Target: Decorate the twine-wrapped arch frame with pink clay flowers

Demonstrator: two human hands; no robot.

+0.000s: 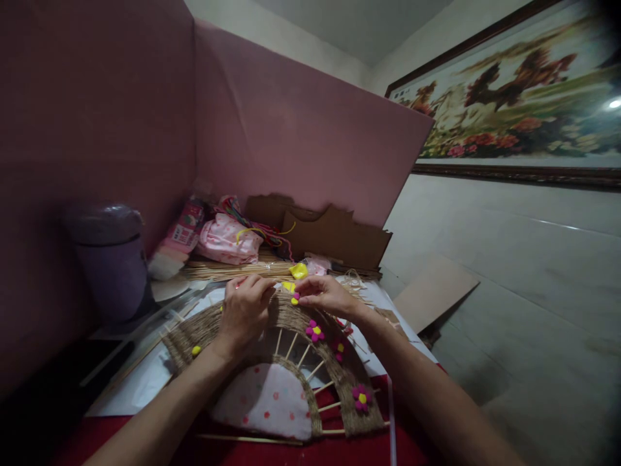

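A half-round fan-shaped craft of woven twine on thin wooden sticks lies before me, with a dotted pale cloth half-circle at its centre. Magenta flowers with yellow middles, such as one flower, sit on its right part; a yellow dot shows on the left. My left hand rests at the top of the woven band, its fingers curled; what they grip is hidden. My right hand pinches a small magenta petal against a yellow dot on the band's upper edge.
Behind the fan lie bundled sticks, a yellow lump, a pink dotted cloth bag and coloured cords. Torn cardboard leans against the pink panel. A lidded purple bin stands at left.
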